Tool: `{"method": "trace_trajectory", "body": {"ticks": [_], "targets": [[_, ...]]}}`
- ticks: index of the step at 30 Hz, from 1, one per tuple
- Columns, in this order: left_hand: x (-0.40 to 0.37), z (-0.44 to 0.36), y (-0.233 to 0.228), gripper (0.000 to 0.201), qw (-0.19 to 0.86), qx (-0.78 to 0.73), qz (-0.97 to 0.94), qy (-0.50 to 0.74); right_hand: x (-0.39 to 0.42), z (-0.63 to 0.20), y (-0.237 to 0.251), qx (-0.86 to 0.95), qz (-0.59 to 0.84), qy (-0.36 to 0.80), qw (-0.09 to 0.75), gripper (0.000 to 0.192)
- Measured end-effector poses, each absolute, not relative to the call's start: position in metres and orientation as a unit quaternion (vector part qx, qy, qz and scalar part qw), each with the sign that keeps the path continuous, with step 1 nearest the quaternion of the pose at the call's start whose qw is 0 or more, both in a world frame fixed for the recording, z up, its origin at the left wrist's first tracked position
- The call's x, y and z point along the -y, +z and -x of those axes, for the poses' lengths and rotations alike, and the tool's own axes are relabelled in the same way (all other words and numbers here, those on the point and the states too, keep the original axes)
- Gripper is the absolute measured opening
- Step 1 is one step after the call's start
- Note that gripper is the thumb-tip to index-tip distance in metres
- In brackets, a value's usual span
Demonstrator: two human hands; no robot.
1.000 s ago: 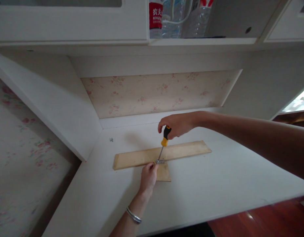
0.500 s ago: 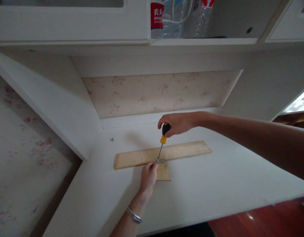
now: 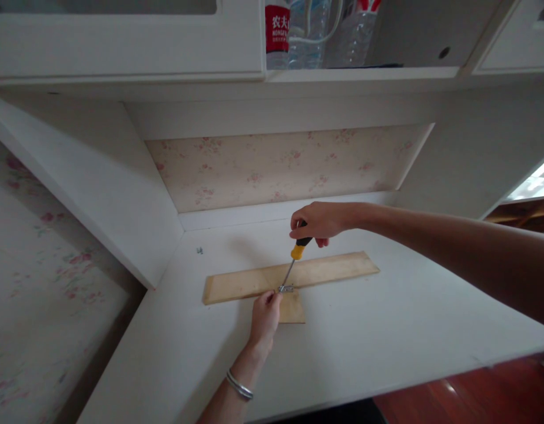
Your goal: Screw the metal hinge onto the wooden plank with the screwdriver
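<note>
A long pale wooden strip point(image 3: 334, 268) lies across the white desk point(image 3: 387, 335), with a short wooden piece point(image 3: 293, 309) butting against its near edge. A small metal bracket point(image 3: 287, 288) sits over the joint. My right hand point(image 3: 318, 221) grips the black and yellow handle of a screwdriver point(image 3: 297, 254), whose tip rests on the bracket. My left hand point(image 3: 265, 318) lies on the short piece, fingertips touching the bracket's left end. A metal bangle is on my left wrist.
A small screw point(image 3: 199, 250) lies on the desk near the back left corner. Water bottles point(image 3: 307, 32) stand on the shelf above. A white side panel point(image 3: 90, 188) rises at the left. The desk's front edge drops to a red wood floor point(image 3: 475, 394).
My right hand has turned on the screwdriver handle and shifted slightly right, so the handle leans more to the right. The left hand and the wood have stayed put.
</note>
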State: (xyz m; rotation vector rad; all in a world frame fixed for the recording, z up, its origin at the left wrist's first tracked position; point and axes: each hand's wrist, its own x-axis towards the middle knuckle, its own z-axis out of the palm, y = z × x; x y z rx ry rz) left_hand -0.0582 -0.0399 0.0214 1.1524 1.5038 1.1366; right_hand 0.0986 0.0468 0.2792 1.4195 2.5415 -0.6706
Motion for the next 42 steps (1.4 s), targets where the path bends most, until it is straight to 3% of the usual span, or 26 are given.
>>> {"method": "trace_trajectory", "body": {"ticks": [8,15,20,23,26,30,33,36,42], "targets": [[0.037,0.058,0.021,0.024,0.442,-0.605,-0.469,0.467,-0.045,-0.119,0.274,-0.92,-0.37,-0.129,0.025,0.034],[0.035,0.062,0.021,0.027,0.381,-0.622,-0.505,0.462,-0.032,-0.131,0.257,-0.922,-0.347,-0.157,-0.068,0.033],[0.036,0.07,0.027,0.028,0.281,-0.639,-0.543,0.467,-0.012,-0.142,0.234,-0.796,-0.505,-0.307,-0.131,0.043],[0.036,0.074,0.031,0.027,0.238,-0.645,-0.557,0.465,0.0,-0.157,0.215,-0.741,-0.57,-0.327,-0.138,0.048],[0.036,0.075,0.032,0.026,0.21,-0.651,-0.571,0.454,0.011,-0.174,0.195,-0.729,-0.536,-0.377,-0.198,0.04],[0.036,0.075,0.032,0.027,0.192,-0.655,-0.578,0.448,0.027,-0.187,0.17,-0.696,-0.517,-0.433,-0.247,0.055],[0.036,0.074,0.032,0.028,0.173,-0.653,-0.587,0.447,0.034,-0.187,0.155,-0.624,-0.537,-0.494,-0.278,0.048],[0.037,0.073,0.032,0.028,0.158,-0.653,-0.594,0.442,0.038,-0.185,0.143,-0.586,-0.543,-0.548,-0.249,0.048],[0.038,0.073,0.032,0.027,0.127,-0.649,-0.611,0.435,0.042,-0.186,0.132,-0.593,-0.549,-0.551,-0.207,0.046]]}}
